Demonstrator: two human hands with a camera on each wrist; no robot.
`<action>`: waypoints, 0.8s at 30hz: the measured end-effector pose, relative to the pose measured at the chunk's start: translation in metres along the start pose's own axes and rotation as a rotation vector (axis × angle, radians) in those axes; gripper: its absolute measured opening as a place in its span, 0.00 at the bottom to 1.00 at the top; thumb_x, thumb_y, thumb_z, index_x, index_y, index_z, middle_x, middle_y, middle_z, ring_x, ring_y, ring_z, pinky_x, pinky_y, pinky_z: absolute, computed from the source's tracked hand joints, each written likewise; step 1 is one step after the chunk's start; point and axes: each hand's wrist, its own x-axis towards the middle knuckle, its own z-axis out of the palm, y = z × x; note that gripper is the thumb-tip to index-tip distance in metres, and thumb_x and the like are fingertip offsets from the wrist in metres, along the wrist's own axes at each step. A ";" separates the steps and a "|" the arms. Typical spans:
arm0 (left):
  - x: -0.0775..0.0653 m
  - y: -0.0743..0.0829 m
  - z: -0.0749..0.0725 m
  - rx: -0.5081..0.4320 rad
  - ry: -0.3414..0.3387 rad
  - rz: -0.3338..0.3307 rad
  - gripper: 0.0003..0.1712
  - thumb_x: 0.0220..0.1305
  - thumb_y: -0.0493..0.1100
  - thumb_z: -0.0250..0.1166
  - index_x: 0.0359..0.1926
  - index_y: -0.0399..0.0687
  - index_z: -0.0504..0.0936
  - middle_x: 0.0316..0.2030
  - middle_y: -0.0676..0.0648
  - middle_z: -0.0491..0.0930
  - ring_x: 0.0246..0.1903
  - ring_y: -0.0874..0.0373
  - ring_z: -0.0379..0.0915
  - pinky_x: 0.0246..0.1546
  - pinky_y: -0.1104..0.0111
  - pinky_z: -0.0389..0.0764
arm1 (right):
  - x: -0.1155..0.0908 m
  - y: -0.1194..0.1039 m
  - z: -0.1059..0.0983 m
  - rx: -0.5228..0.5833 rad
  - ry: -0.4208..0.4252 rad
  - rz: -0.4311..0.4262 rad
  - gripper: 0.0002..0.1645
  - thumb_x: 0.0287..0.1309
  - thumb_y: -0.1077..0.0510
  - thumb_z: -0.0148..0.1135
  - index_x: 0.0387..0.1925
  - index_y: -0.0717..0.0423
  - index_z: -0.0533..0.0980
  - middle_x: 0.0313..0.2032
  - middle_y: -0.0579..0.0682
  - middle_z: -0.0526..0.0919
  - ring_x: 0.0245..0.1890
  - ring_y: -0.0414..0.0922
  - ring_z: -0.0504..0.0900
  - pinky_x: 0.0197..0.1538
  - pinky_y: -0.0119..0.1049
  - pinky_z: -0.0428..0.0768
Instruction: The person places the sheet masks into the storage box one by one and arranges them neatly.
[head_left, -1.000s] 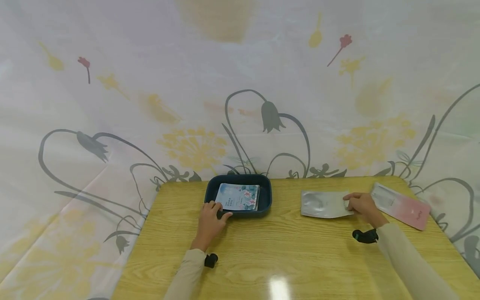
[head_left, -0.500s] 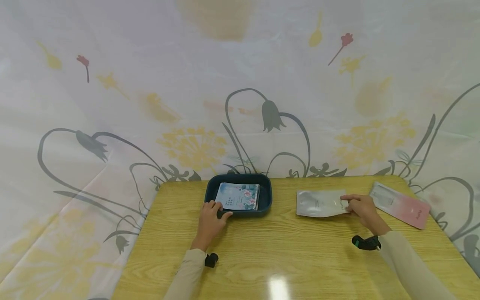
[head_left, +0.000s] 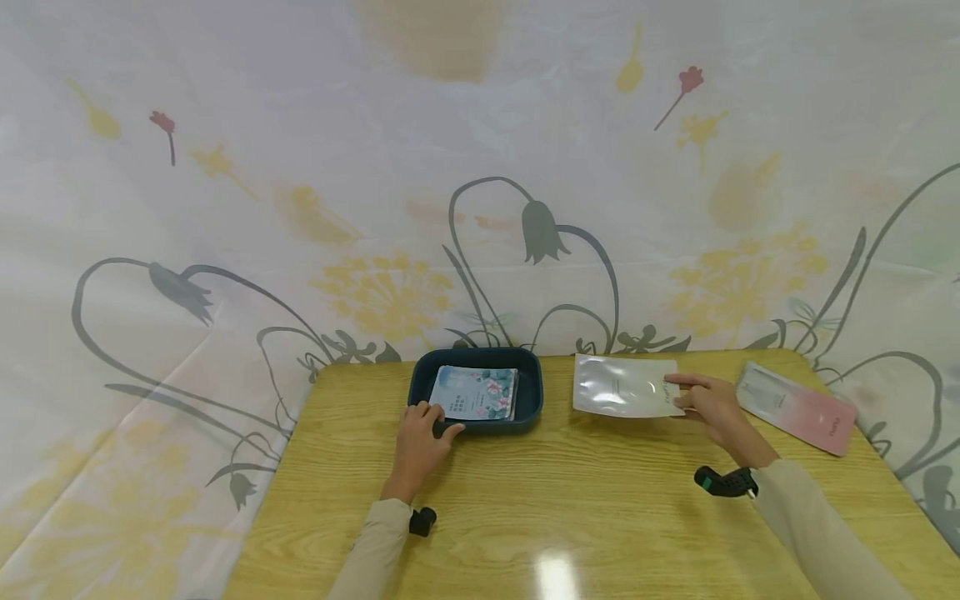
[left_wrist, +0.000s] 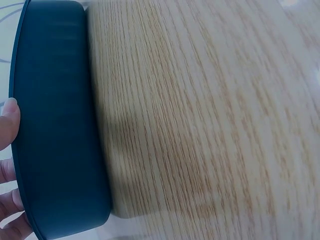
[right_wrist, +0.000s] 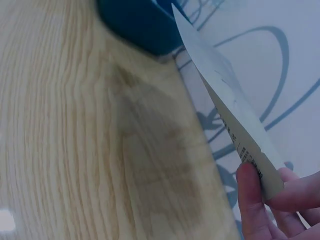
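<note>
My right hand [head_left: 714, 414] pinches the right end of a silvery face mask packet [head_left: 618, 387] between thumb and fingers. In the right wrist view that packet [right_wrist: 225, 105] is seen nearly edge-on, raised off the table with its shadow below. My left hand [head_left: 422, 446] grips the front left rim of a dark blue plastic bin [head_left: 531, 400]. The left wrist view shows the bin's outer wall [left_wrist: 60, 120], with the thumb and fingertips at its rim. Inside the bin lie light blue floral packets [head_left: 474, 393], apparently stacked.
A pink and silver packet [head_left: 798, 408] lies at the right end of the wooden table [head_left: 525, 508], beyond my right hand. Behind the table's back edge hangs a pale cloth with printed flowers [head_left: 546, 233].
The silvery packet has come up off the table and moved left in my right hand, which earlier touched its right end on the table. My left hand stays at the bin.
</note>
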 end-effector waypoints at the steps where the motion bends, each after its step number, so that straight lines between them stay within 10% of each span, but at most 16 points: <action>1: 0.000 0.000 0.000 -0.004 -0.001 -0.002 0.20 0.51 0.51 0.72 0.28 0.44 0.72 0.27 0.48 0.65 0.28 0.52 0.59 0.41 0.54 0.66 | 0.000 -0.002 0.002 0.007 -0.003 0.003 0.28 0.62 0.70 0.51 0.64 0.70 0.63 0.61 0.67 0.56 0.36 0.38 0.76 0.42 0.36 0.80; 24: 0.000 0.000 0.001 -0.016 0.016 0.016 0.20 0.50 0.50 0.73 0.28 0.42 0.73 0.27 0.47 0.66 0.27 0.52 0.57 0.39 0.56 0.63 | 0.016 -0.031 0.069 0.073 -0.025 -0.014 0.26 0.59 0.71 0.53 0.60 0.68 0.68 0.54 0.59 0.66 0.29 0.40 0.72 0.35 0.37 0.76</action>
